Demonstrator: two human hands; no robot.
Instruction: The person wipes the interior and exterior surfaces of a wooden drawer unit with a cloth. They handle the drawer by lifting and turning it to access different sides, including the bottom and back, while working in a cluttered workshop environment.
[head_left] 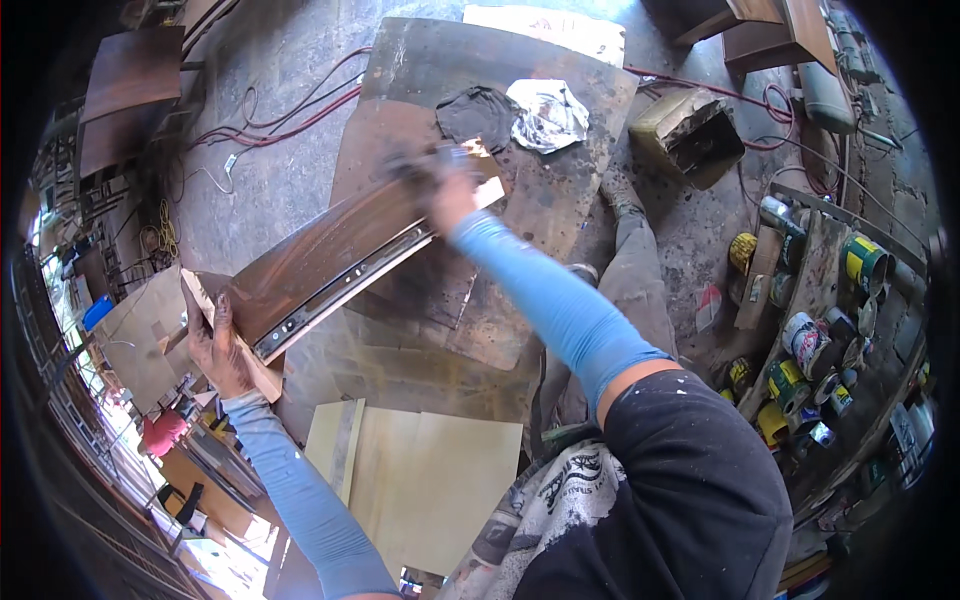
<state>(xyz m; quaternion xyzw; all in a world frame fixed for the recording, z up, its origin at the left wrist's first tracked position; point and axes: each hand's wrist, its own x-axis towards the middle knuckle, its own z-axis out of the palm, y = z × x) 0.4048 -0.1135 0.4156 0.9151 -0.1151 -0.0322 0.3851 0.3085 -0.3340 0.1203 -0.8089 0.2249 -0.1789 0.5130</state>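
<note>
A brown-stained wooden drawer (335,258) lies at a slant before me, a metal slide rail (355,283) along its near side. My left hand (218,350) grips the pale-edged end panel (258,372) at its lower left, fingers wrapped over the edge. At the upper right end of the drawer is my right hand (455,200), smeared by motion. It is closed on a dark blurred thing (410,168) against the wood, whose kind I cannot make out. Just beyond lie a dark crumpled rag (477,115) and a white stained cloth (550,115).
Stained sheets (585,85) cover the floor under the cloths. A cut-open yellowish container (688,135) stands at the right, near red hoses (765,105). Paint cans (790,385) crowd a rack at the right. Pale boards (430,470) lie near me; brown furniture pieces (130,85) stand far left.
</note>
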